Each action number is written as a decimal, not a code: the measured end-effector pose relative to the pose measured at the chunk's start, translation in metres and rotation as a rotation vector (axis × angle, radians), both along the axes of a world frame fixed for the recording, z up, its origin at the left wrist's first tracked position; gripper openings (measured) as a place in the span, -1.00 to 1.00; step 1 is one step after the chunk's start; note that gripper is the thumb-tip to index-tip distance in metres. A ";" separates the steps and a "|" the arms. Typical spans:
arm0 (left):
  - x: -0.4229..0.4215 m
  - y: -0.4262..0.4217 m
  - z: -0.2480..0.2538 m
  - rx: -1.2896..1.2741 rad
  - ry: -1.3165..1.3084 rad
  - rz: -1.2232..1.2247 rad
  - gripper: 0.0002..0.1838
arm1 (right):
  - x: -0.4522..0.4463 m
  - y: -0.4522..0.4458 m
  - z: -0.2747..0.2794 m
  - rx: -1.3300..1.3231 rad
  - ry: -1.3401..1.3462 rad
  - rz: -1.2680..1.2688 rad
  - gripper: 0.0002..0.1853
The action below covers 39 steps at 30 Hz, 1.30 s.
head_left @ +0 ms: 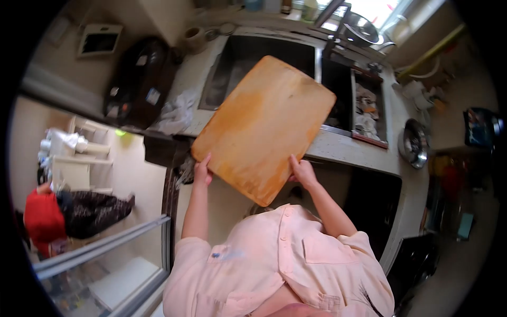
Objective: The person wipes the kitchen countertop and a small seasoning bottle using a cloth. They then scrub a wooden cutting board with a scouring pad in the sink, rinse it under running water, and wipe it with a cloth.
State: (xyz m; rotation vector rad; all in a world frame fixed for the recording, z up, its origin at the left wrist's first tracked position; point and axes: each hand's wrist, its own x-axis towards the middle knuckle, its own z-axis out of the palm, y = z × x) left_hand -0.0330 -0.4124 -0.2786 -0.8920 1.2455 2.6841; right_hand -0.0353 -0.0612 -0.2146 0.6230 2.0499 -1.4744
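A large wooden cutting board (264,127), stained orange-brown in patches, is held up tilted in front of my body. My left hand (203,170) grips its lower left edge, thumb on the near face. On the lower right edge my right hand (302,172) grips it the same way, fingers mostly hidden behind the board. Beyond the board lies the metal sink (232,61), which it partly covers.
Right of the sink is a compartment holding crumpled scraps (366,111). A metal bowl (414,142) stands on the right counter (393,116). A white plastic bag (177,113) lies at the left. Through a doorway, a person in red (45,219) is visible.
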 end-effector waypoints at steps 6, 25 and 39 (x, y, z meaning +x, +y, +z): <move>0.017 0.025 0.013 0.141 0.020 0.014 -0.46 | -0.008 0.013 -0.003 0.133 -0.046 0.217 -0.35; 0.026 0.098 0.024 -0.189 -0.355 0.184 -0.27 | -0.073 0.573 -0.001 1.263 0.533 -0.462 -0.61; 0.014 0.124 0.046 -0.507 -0.420 0.405 -0.39 | -0.170 0.473 0.001 0.387 0.848 -0.252 -0.65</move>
